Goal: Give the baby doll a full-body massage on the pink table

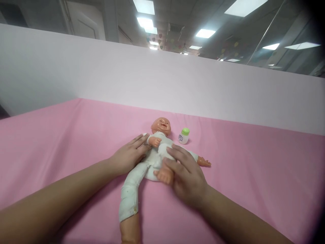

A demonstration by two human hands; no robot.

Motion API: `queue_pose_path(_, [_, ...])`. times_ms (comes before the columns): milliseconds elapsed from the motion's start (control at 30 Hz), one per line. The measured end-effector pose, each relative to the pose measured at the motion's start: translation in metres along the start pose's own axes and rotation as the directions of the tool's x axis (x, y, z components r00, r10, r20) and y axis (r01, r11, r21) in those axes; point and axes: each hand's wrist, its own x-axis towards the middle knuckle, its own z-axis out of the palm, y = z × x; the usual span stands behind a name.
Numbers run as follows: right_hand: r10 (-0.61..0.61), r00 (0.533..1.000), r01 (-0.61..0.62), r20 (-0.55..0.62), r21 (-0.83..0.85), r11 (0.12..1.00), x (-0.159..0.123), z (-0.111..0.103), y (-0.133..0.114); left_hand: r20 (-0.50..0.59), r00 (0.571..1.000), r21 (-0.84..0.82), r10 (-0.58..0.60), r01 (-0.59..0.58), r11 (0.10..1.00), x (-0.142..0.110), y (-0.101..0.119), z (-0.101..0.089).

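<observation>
Both arms [71,188] converge, left hand [129,156] and right hand [190,179] touching a doll [154,158].

the doll's head [160,124] looks glossy plastic, its body [153,158] matt cloth.

Your left hand [130,152] and right hand [190,176] are bare; your uncovered forearms [68,189] taper smoothly toward the wrists [111,166].

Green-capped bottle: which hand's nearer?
Right. The right hand is on the doll, just below the bottle in view; the left hand is at the doll's side away from it.
</observation>
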Motion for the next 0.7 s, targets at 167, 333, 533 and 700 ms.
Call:
queue_pose_path(167, [0.228, 0.956, -0.23, 0.182, -0.012, 0.973, -0.002, 0.008, 0.026, 0.014, 0.998, -0.01, 0.053, -0.053, 0.999, 0.003, -0.001, 0.002])
queue_pose_path(333, [0.164, 0.981, -0.17, 0.107, 0.05, 0.984, 0.001, 0.007, 0.02, 0.055, 0.997, -0.094, -0.047, 0.052, 0.994, 0.001, 0.0, 0.003])
queue_pose_path(533, [-0.076, 0.997, 0.064, 0.03, 0.282, 0.957, 0.01, -0.011, -0.017, 0.044, 0.911, -0.297, -0.41, 0.404, 0.865, -0.003, -0.014, 0.004])
queue_pose_path(700, [-0.349, 0.899, 0.196, 0.263, 0.47, 0.86, -0.002, -0.003, -0.035, 0.159, 0.868, -0.41, -0.471, 0.492, 0.768, -0.001, -0.028, 0.002])
